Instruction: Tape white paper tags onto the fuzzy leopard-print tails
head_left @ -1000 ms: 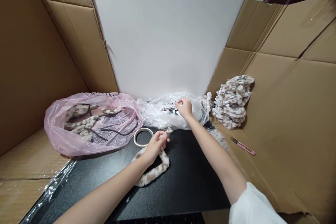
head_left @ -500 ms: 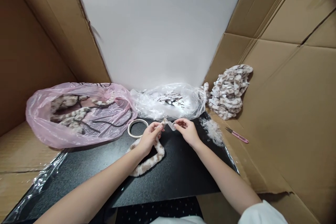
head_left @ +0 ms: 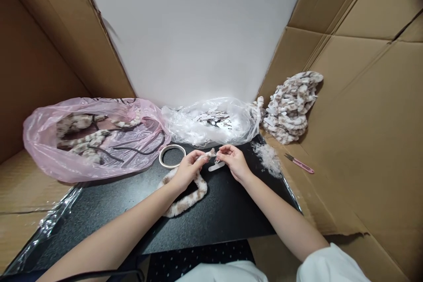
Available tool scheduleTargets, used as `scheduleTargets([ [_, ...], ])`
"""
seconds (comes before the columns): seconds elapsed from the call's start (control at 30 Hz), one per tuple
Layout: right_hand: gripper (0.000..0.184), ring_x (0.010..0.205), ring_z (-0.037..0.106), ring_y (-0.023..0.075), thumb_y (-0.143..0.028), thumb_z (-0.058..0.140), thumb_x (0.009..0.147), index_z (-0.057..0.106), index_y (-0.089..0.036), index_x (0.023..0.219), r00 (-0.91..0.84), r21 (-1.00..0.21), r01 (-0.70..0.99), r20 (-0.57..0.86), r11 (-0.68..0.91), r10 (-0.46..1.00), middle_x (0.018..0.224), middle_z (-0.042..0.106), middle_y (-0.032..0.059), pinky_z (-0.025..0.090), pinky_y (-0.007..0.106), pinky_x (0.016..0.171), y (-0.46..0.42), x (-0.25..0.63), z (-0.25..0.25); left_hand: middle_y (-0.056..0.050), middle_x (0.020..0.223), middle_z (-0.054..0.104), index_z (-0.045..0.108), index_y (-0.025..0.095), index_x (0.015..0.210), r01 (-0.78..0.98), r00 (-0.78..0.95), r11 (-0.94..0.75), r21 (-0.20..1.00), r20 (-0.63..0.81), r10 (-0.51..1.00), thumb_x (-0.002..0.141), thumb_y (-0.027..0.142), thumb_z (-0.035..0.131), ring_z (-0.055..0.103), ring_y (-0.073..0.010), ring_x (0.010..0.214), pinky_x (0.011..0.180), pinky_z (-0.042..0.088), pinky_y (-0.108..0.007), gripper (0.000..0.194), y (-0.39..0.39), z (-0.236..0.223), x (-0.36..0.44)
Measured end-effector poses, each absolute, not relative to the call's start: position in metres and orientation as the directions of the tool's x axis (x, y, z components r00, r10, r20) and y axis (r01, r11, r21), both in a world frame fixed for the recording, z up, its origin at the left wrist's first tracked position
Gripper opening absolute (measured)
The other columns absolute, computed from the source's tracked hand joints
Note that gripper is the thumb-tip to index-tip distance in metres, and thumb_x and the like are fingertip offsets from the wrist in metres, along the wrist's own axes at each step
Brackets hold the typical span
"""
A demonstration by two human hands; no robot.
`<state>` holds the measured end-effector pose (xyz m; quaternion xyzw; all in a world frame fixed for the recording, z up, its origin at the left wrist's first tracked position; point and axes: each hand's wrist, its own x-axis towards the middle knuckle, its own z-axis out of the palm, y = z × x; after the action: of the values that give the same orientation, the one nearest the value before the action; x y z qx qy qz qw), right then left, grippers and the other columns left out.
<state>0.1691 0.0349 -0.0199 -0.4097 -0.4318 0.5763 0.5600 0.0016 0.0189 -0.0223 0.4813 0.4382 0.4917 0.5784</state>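
My left hand pinches the narrow end of a fluffy cream-and-brown plush strap. The rest of that strap lies in a loop on the dark table, partly under my wrist. Close by on the right, my right hand is closed on a small metal ring with a white tab hanging from it. Ring and strap end are almost together; whether they touch I cannot tell. Just behind my left hand, a roll of tape lies flat.
At the left sits a pink plastic bag with plush pieces and dark cords. A clear bag of white tabs lies at the back. To the right are piled plush straps, fluff and a pink-handled cutting tool. Cardboard walls flank the table.
My right hand has come from the clear bag to the strap end, bringing the white tab. The tab has since turned to hang below my fingers. My left hand keeps hold of the strap.
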Motion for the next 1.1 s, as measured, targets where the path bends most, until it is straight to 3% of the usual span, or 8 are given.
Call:
scheduleTargets([
  [0.2,0.028,0.068,0.066,0.0138,-0.028,0.082,0.055,0.062,-0.020,0.074,-0.004,-0.936,-0.353,0.011,0.008,1.000,0.075,0.069,-0.0009,0.056,0.030,0.074,0.031,0.169,-0.017,0.003,0.063,0.054,0.061,0.017,0.077,-0.038,0.131,0.003,0.999,0.002,0.991,0.068,0.040,0.073,0.045,-0.0104,0.056,0.052,0.033,-0.020,0.027,0.017,-0.020,0.001],
  [0.47,0.015,0.088,0.069,0.0185,-0.023,0.073,0.064,0.069,-0.020,0.079,-0.048,-0.951,-0.300,0.091,0.073,0.995,0.092,0.074,0.0031,0.056,0.035,0.083,0.025,0.167,-0.014,0.001,0.065,0.058,0.063,0.017,0.077,-0.011,0.131,0.016,1.000,-0.014,0.991,0.069,0.040,0.071,0.049,-0.0118,0.057,0.052,0.034,-0.021,0.026,0.014,-0.015,0.002],
  [0.73,0.023,0.082,0.068,0.0180,-0.023,0.081,0.059,0.069,-0.021,0.077,-0.042,-0.953,-0.232,0.208,0.193,0.977,0.085,0.073,0.0028,0.057,0.035,0.079,0.023,0.164,-0.018,-0.001,0.066,0.060,0.065,0.017,0.075,-0.023,0.128,0.014,1.000,-0.011,0.992,0.068,0.043,0.073,0.051,-0.0126,0.059,0.054,0.035,-0.022,0.029,0.015,-0.018,0.001],
  [0.9,0.030,0.078,0.065,0.0162,-0.027,0.085,0.054,0.068,-0.021,0.078,-0.065,-0.960,-0.211,0.202,0.185,0.977,0.083,0.071,0.0020,0.058,0.032,0.075,0.023,0.163,-0.019,-0.001,0.066,0.061,0.067,0.016,0.074,-0.020,0.147,0.016,1.000,-0.013,0.989,0.067,0.043,0.074,0.053,-0.0138,0.061,0.056,0.038,-0.022,0.028,0.016,-0.019,0.001],
  [1.1,0.037,0.075,0.065,0.0152,-0.029,0.087,0.049,0.065,-0.021,0.078,-0.131,-0.970,-0.213,0.150,0.120,0.980,0.077,0.069,0.0000,0.056,0.030,0.074,0.023,0.160,-0.021,-0.005,0.078,0.068,0.071,0.017,0.077,-0.060,0.201,-0.024,0.998,0.036,0.979,0.071,0.039,0.072,0.061,-0.0182,0.075,0.071,0.046,-0.025,0.023,0.016,-0.020,0.000],
])
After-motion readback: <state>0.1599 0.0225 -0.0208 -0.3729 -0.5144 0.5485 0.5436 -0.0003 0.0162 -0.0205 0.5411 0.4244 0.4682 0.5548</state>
